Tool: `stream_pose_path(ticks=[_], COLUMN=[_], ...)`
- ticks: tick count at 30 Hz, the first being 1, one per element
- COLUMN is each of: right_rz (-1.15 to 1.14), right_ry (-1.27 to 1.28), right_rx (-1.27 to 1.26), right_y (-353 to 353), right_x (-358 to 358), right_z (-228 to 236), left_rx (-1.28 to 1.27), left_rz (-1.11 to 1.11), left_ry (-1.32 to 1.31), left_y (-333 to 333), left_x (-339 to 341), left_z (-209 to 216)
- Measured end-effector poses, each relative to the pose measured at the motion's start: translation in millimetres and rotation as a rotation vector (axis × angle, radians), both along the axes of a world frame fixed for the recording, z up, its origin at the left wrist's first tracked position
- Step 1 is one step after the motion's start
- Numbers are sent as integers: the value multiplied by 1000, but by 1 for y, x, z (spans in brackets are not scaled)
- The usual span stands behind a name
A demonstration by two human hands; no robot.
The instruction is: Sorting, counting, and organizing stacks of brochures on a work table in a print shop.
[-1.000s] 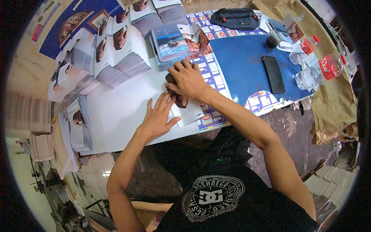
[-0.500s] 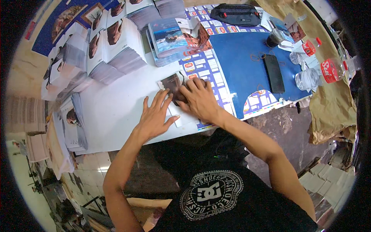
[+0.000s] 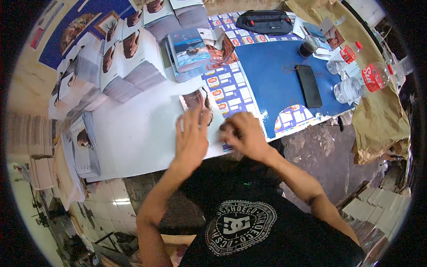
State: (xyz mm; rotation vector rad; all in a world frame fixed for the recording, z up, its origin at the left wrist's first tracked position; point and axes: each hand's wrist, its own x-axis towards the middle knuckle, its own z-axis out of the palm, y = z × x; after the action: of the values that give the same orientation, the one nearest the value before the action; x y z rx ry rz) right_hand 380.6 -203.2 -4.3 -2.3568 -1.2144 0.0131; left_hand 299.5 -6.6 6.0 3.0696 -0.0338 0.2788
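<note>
A white leaflet (image 3: 191, 99) with a brown picture lies flat near the middle of the white tabletop. Over its lower left part is my left hand (image 3: 192, 144), fingers stretched forward and slightly smeared by motion. My right hand (image 3: 249, 137) is beside the leaflet's lower right corner, close to the table's front edge. Its fingers are curled in, and a dark patch shows among them; whether that is a small object or shadow is unclear. Left of my hands, a smaller stack of similar leaflets (image 3: 83, 139) stands at the table's left edge.
Tall stacks of printed leaflets (image 3: 141, 66) fill the back left. Blue-covered booklets (image 3: 189, 51) lie at the back centre. On the blue mat (image 3: 271, 62) rest a black phone (image 3: 309, 86) and a dark cup (image 3: 307, 46). Plastic bottles (image 3: 347, 90) and a black pouch (image 3: 264, 22) are beyond.
My right hand has come off the leaflet's picture, moving toward me and right with fingers curling. My left hand has shifted right, over the leaflet's lower part. The view has tilted slightly.
</note>
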Motion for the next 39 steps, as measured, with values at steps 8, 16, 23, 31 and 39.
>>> stream_pose_path(ticks=[8,16,23,31,39], right_rz=[-109,-157,-98,-432,-506], right_ry=[121,-286,-149,-198,-206], right_rx=[369,141,125,117,299], right_y=[17,99,132,2,-12], right_x=[36,79,103,124,123], right_z=[16,-34,-52,-38,-41], left_rx=[-258,-244,-187,-155,-238], left_rz=[-30,-7,-36,-4,-110], left_ry=[19,-25,-67,-201,-136], left_y=[-72,-88,-80,-65,-24], left_x=[-36,-29,-35,-58,-53], left_z=[-34,-42,-49,-48,-36])
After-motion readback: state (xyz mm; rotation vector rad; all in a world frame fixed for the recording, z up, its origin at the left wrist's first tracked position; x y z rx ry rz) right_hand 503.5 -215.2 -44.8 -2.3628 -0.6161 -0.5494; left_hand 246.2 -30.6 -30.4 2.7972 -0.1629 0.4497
